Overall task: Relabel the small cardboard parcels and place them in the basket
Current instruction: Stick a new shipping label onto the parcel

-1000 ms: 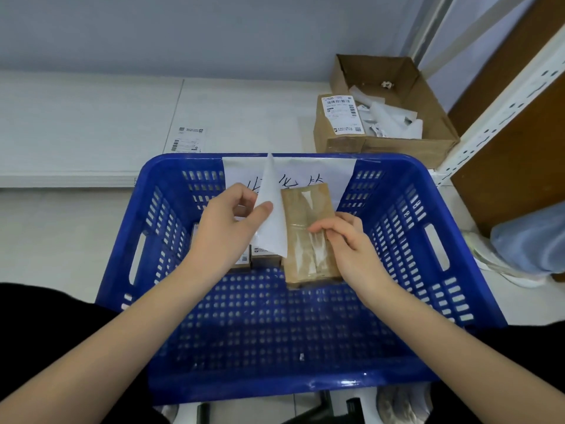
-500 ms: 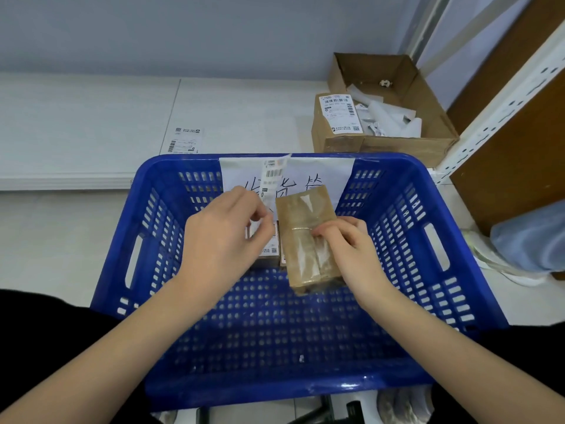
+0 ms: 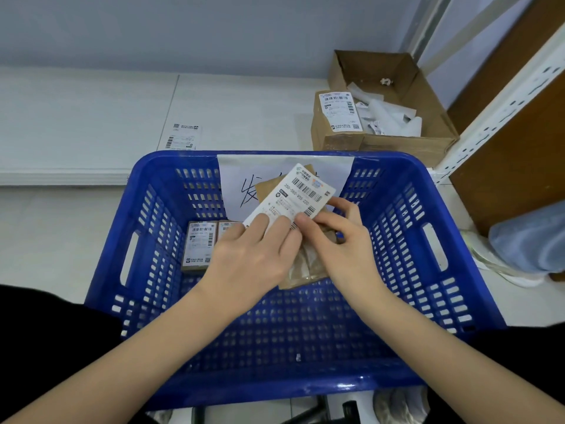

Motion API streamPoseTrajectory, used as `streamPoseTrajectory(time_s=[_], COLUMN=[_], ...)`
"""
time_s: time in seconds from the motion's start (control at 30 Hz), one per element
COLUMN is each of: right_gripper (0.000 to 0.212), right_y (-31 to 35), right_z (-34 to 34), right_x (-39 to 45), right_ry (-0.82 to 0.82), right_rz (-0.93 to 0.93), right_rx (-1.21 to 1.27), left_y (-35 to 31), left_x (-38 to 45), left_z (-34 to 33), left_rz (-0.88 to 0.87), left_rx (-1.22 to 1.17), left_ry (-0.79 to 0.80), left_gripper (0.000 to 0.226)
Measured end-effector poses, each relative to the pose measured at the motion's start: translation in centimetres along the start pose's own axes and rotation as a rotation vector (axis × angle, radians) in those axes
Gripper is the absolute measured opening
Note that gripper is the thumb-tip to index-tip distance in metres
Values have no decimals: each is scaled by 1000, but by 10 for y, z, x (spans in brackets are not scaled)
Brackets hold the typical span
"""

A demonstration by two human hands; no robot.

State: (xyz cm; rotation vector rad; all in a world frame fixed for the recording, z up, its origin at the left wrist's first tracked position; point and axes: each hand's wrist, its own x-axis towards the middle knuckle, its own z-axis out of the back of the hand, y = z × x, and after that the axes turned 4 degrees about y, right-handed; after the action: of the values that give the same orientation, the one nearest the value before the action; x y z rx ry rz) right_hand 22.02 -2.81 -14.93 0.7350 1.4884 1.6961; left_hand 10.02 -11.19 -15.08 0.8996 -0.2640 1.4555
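My left hand [image 3: 253, 252] has its fingers laid nearly straight along the lower edge of the shipping label [image 3: 293, 197], pressing it down, while my right hand [image 3: 342, 240] pinches the label's near corner with thumb and forefinger and curls round the parcel [image 3: 305, 264] beneath it. That parcel is a small brown cardboard one wrapped in glossy clear tape, held above the middle of the blue basket [image 3: 397, 215]. I judge it light and fairly stiff, but slick where the tape runs, so I would grip it by its long edges rather than its taped faces. The label is thin, limp paper, presumably sticky on the back; best handled by its corners and smoothed from one end outward so it does not crease. Counting: one parcel in my hands, two labelled parcels [image 3: 198, 246] lying side by side on the basket floor at about ten o'clock from my hands, the second half hidden behind my left hand. One loose label sheet [image 3: 180, 137] lies on the floor at eleven o'clock, and one open carton [image 3: 382, 117] of peeled backing scraps stands at one o'clock.
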Motion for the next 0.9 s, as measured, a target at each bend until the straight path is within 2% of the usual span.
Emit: streamPoseTrajectory(time_s=[0.07, 0.23, 0.33, 0.37, 0.53, 0.6, 0.67, 0.7, 0.73, 0.8, 0.83, 0.9], right_gripper=[16, 19, 17, 16, 14, 15, 15, 14, 12, 12, 13, 18], right_y=[-4, -1, 0, 0, -6, -5, -1, 1, 2, 3, 3, 2], right_z=[1, 7, 10, 11, 13, 19, 27, 30, 30, 25, 22, 17], right_x=[2, 7, 10, 10, 12, 16, 21, 22, 21, 16, 13, 9], right_ry=[-8, -40, -22, -12, 2, -33, -45, -25, 7, 86, 120, 156], right_rz=[23, 25, 23, 27, 28, 26, 26, 33, 43, 75, 94, 129], right_rx=[-7, 27, 22, 10, -23, -13, -26, -34, -37, -57, -71, -88], left_y=[-3, -3, 0, 1, 6, 9, 17, 22, 30, 44, 49, 52], left_x=[0, 6, 10, 10, 5, 1, 4, 9, 15, 23, 26, 26], left_z=[-1, 3, 8, 10, 15, 17, 20, 21, 21, 10, 4, -6], left_rz=[6, 45, 103, 130, 190, 249, 395, 510, 664, 944, 1034, 1118], left_rx=[15, 74, 70, 50, -38, -162, -373, -541, -733, -1069, -1149, -1230], left_ry=[-6, 30, 114, 155, 297, 436, 575, 632, 674, 714, 746, 806], left_gripper=[24, 34, 18, 19, 47, 68, 83, 84, 77, 48, 35, 27])
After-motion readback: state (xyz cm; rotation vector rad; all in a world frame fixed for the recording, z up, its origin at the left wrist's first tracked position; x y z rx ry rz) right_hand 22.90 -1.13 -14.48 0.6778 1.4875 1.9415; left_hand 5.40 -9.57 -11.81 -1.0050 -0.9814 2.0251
